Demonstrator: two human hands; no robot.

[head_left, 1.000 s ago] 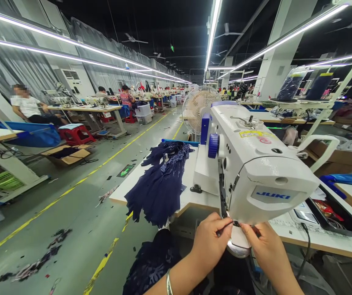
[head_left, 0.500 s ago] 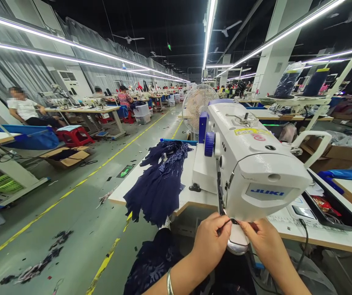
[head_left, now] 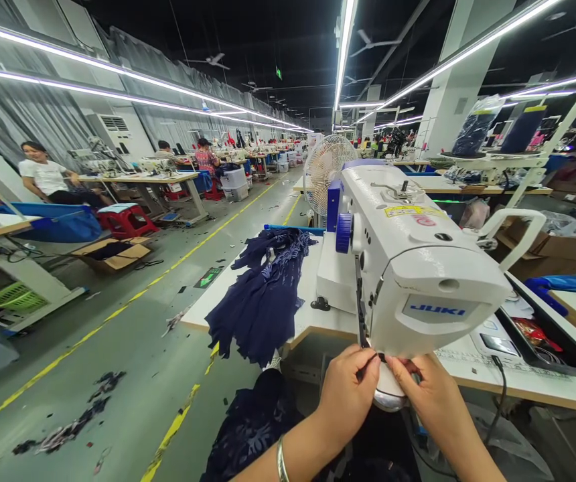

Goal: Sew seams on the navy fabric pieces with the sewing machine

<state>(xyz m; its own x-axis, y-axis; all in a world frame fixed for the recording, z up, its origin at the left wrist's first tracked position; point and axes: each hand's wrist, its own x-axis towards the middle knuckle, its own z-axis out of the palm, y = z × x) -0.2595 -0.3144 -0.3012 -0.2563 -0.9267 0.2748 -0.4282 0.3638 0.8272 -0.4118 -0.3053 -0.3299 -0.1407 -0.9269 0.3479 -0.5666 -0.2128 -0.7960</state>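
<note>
White sewing machine (head_left: 413,268) — label "JUKI" (head_left: 437,310) | hands (head_left: 347,383) (head_left: 422,385) — both pinching a small dark piece (head_left: 382,357)

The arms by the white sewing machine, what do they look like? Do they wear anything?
They're a person's: the left forearm and right forearm show no sleeves. The left grip and right grip are hands without gloves. A shiny, silver-coloured, curved bangle circles the left arm; no bangle shows on the right.
</note>
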